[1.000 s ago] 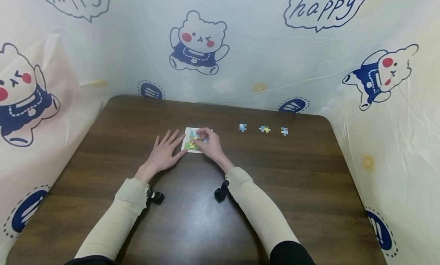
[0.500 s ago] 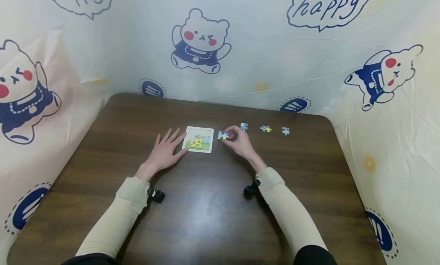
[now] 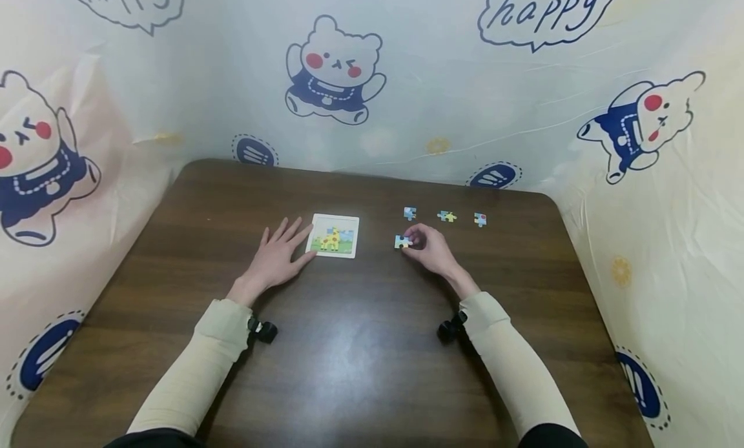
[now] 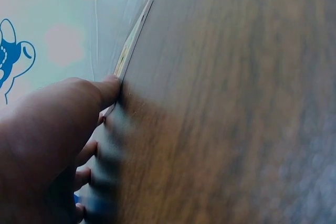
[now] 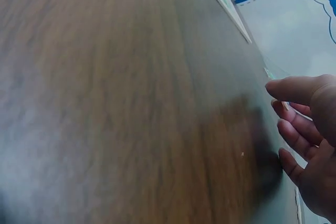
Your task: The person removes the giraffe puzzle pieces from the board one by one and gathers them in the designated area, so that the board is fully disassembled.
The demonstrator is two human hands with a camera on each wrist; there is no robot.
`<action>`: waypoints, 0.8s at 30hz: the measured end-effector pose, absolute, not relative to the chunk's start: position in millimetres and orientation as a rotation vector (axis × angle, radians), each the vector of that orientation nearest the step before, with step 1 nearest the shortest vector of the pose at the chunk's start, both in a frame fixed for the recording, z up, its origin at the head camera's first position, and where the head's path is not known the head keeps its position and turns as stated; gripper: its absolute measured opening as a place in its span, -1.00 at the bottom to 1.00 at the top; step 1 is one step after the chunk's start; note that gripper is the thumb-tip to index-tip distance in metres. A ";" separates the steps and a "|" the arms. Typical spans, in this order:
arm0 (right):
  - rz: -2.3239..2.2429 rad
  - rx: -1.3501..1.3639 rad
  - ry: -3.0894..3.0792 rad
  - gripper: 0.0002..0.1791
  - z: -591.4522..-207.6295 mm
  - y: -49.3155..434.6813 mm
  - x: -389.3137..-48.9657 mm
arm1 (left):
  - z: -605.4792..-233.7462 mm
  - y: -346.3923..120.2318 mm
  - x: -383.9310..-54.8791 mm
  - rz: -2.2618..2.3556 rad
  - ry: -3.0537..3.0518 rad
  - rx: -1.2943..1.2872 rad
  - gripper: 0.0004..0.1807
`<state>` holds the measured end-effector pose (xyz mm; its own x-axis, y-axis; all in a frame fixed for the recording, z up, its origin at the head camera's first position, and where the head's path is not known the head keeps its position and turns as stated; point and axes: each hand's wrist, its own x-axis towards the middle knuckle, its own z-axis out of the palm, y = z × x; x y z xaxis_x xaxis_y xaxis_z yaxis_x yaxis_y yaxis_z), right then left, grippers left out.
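A small jigsaw puzzle in a white frame (image 3: 356, 238) lies on the table, its picture a yellow giraffe on green and blue. My left hand (image 3: 273, 261) rests beside it with fingers spread, index fingertip and thumb tip at the frame's left side. In the left wrist view the thumb (image 4: 109, 90) touches the frame's edge (image 4: 134, 35). To the right of the frame, my right hand (image 3: 434, 249) pinches a blue and white puzzle piece (image 3: 400, 242) by its right side, low over the table. The right wrist view shows the right hand's fingers (image 5: 294, 135) curled, mostly hiding the piece.
Beyond the right hand, three loose puzzle pieces lie in a row: a blue one (image 3: 409, 213), a yellow and blue one (image 3: 447, 216) and a blue one with red (image 3: 480, 219). The brown wooden table (image 3: 325, 370) ends at a printed curtain (image 3: 430, 99).
My right hand has moved from over the framed puzzle to the right, carrying a puzzle piece, and then a little nearer to me. The left hand has stayed by the frame.
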<state>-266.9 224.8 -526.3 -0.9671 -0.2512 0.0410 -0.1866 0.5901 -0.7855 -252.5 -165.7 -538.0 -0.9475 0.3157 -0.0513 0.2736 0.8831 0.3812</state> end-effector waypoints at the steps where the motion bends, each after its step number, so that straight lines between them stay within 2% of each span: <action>1: -1.330 -0.374 2.737 -0.68 -526.7 226.2 -266.1 | -538.0 -165.7 -252.7 0.570 2.939 0.462 -0.16; 18: -1.196 -0.381 2.828 -0.69 -530.6 238.7 -262.4 | -538.7 -166.3 -252.8 0.575 2.940 0.472 -0.16; 24: -1.251 -0.359 2.814 -0.63 -529.8 237.5 -262.0 | -537.4 -166.9 -252.3 0.581 2.939 0.469 -0.16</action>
